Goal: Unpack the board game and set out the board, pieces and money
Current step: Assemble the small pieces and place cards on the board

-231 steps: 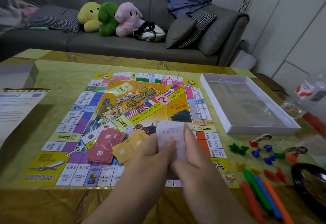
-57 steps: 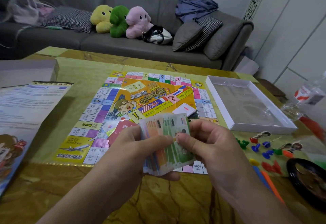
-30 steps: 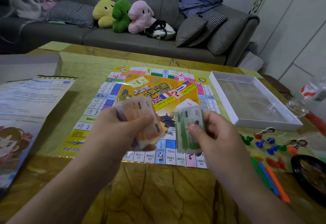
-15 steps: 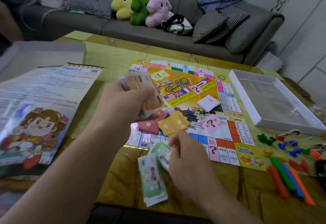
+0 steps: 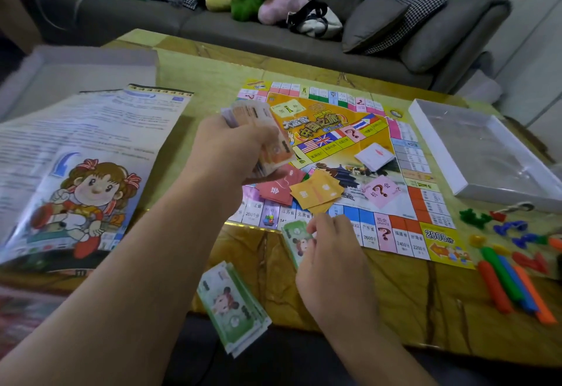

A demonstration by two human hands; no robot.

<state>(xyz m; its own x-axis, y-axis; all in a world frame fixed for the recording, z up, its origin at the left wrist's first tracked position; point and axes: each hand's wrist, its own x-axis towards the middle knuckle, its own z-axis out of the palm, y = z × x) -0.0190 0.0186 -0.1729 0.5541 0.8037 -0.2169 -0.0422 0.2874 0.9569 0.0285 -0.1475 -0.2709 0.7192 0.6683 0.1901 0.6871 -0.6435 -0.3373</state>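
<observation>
The game board lies flat on the table. Above its left part, my left hand grips a thick stack of orange and purple play money. My right hand pinches a few green notes at the board's near edge. A pile of green notes lies at the table's front edge and partly overhangs it. Red cards, orange cards, a white card stack and a pink chance card lie on the board.
To the right of the board lie green pieces, blue pieces and coloured sticks. The white box tray stands at the right. The rule sheet and box lid fill the left. A sofa is behind.
The money was split: my left hand kept the orange stack, my right hand carried the green notes down. The green pile now lies at the front edge, and my right hand has lifted towards the board.
</observation>
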